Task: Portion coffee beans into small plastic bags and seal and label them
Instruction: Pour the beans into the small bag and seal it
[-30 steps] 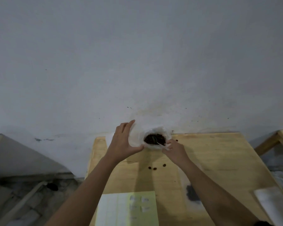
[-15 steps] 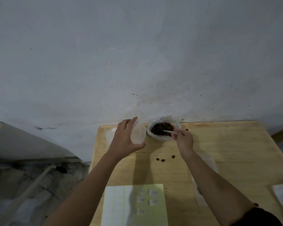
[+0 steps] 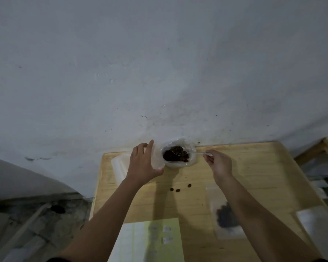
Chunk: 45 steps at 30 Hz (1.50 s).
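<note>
Scooping step: right hand point(image 3: 219, 163) pinched the loaded spoon point(image 3: 192, 152) over the bean container point(image 3: 178, 163) at the table's point(image 3: 254, 176) 12 o'clock; left hand point(image 3: 142, 163) gripped the small bag point(image 3: 156, 157) at the container's 9 o'clock; next move probably needs a level carry into the bag mouth.

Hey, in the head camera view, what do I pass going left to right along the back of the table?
Stack of clear bags → left hand → small plastic bag it holds → container of coffee beans → right hand, pinching a spoon that dips into the beans.
</note>
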Each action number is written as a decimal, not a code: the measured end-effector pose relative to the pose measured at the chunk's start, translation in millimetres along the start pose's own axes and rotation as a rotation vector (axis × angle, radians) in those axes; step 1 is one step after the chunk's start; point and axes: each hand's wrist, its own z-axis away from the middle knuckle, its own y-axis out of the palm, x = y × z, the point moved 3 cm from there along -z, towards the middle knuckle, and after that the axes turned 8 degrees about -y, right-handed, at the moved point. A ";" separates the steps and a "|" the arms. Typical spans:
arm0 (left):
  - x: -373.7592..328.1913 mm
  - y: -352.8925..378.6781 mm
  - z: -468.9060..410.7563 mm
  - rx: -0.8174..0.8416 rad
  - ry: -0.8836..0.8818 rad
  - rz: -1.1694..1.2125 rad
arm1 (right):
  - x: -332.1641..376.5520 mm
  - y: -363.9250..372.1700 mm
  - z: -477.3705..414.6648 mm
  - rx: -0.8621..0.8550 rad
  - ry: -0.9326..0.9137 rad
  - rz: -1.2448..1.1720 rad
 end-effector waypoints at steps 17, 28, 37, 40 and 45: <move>-17.1 7.5 7.8 -0.025 0.026 0.035 | 55.3 1.5 37.0 0.261 -0.555 0.420; 12.9 -6.5 22.0 -0.057 0.035 -0.019 | -20.9 20.1 28.2 0.283 -0.411 0.674; 15.9 -1.9 20.4 -0.040 0.022 -0.022 | -21.3 1.2 13.5 -0.009 0.058 0.121; 12.3 3.8 16.2 -0.029 0.016 -0.024 | -3.4 -3.8 14.2 0.005 0.022 0.034; 0.7 13.6 13.4 -0.003 0.011 -0.010 | 24.5 -0.4 24.4 0.156 -0.116 0.079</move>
